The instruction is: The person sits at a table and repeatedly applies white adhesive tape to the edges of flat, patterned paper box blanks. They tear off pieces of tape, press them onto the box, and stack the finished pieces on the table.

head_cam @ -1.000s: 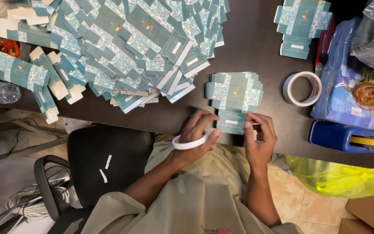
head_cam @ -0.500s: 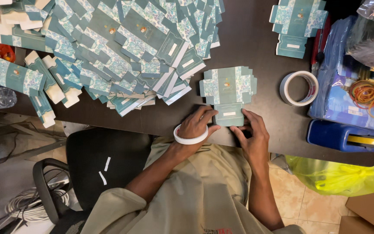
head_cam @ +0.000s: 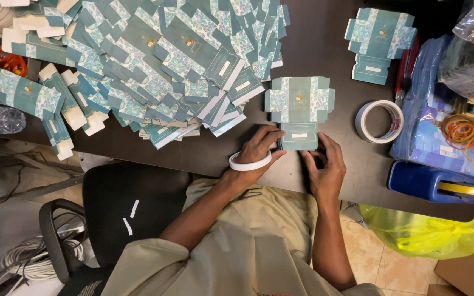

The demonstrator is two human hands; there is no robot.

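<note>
A flat teal carton blank (head_cam: 299, 111) with a floral pattern lies on the dark table (head_cam: 325, 49) in front of me. My left hand (head_cam: 259, 147) presses its lower flap, and a small white tape roll (head_cam: 249, 162) is hooked around that hand. My right hand (head_cam: 325, 167) rests with fingertips on the flap's lower right edge. A big heap of the same teal blanks (head_cam: 154, 66) spreads over the table's left side. A small stack of blanks (head_cam: 379, 41) lies at the far right.
A larger tape roll (head_cam: 378, 121) lies right of the blank. Blue plastic-wrapped packs (head_cam: 440, 137) carry rubber bands (head_cam: 470, 134). A blue box (head_cam: 440, 186) sits at the table edge, a yellow bag (head_cam: 423, 233) below it. A black chair (head_cam: 122, 214) stands left.
Both hands have come down onto the blank's lower flap; a second ago the right hand was lifted beside it. The blank has hardly shifted.
</note>
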